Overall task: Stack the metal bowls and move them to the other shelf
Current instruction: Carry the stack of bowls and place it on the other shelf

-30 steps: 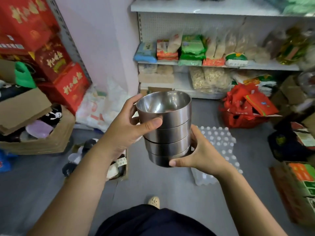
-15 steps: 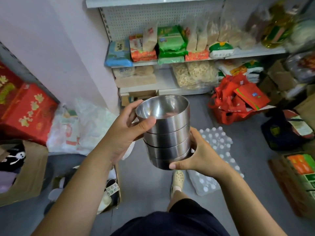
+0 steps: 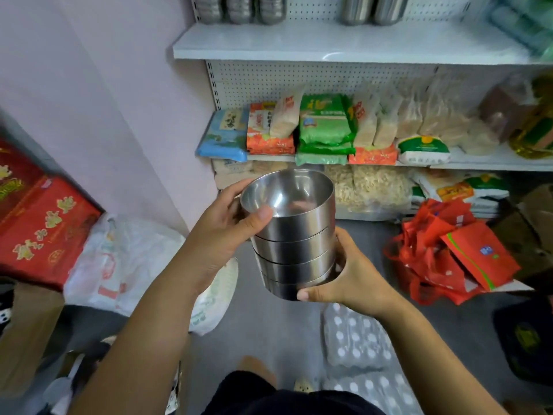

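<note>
1. Red gift boxes: stacked at the far left, against the pink wall.
2. White plastic bags: slumped on the floor just beside the boxes. I see a bare strip of grey floor between them and the bottle pack.
3. Left hand: raised at chest height with the forearm slanting up from the lower left. The thumb is pressed on the near rim of the top bowl, and the fingers are curled round its far left wall, clamped on it.
4. Stack of metal bowls: nested, upright, mouth up. It is held in the air between both hands, in front of the shelving and below the top shelf.
5. Top shelf: a white board whose front edge runs from centre to right. I note steel vessels along its back and a bare band of board in front of them.
6. Right hand: cups the lowest bowl. The thumb lies across its near wall and the fingers wrap behind, gripping.
7. Bottle pack: lying on the floor under the right forearm.
8. Red bags: heaped on the floor at the right.
</note>
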Demonstrator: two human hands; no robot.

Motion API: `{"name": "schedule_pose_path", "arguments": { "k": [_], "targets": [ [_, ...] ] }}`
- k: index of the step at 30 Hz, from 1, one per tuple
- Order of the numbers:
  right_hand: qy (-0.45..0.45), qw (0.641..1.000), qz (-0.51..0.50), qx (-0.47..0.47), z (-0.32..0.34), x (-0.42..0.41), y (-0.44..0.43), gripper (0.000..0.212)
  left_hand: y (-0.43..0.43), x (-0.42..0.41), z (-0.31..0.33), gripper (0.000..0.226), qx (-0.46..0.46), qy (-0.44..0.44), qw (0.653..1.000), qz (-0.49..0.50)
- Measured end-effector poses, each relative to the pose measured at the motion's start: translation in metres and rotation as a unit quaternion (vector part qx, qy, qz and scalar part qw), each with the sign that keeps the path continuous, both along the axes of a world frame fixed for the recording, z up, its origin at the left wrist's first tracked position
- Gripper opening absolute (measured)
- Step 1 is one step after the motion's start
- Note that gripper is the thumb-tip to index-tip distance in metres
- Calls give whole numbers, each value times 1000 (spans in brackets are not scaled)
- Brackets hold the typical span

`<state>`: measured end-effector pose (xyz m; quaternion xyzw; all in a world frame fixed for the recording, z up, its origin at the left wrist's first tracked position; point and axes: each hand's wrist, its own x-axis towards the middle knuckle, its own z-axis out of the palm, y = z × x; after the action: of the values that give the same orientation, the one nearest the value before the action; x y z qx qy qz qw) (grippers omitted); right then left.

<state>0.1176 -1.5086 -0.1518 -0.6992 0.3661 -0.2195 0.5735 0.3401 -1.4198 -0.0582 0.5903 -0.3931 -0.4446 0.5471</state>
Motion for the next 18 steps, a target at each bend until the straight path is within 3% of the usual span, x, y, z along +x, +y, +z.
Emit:
{"name": "schedule_pose_path", "arguments": {
  "k": [7, 14, 18],
  "targets": [
    [11, 1000, 28, 11, -24, 36, -76, 116, -70, 35, -16, 71, 27, -18, 999, 35],
    [-4, 1000, 0, -7, -21, 94, -191, 113, -191, 97, -13, 75, 6, -30, 999, 13],
    [-14, 999, -33, -19, -6, 131, -261, 110, -273, 136, 5, 60, -7, -53, 999, -11]
  ]
}}
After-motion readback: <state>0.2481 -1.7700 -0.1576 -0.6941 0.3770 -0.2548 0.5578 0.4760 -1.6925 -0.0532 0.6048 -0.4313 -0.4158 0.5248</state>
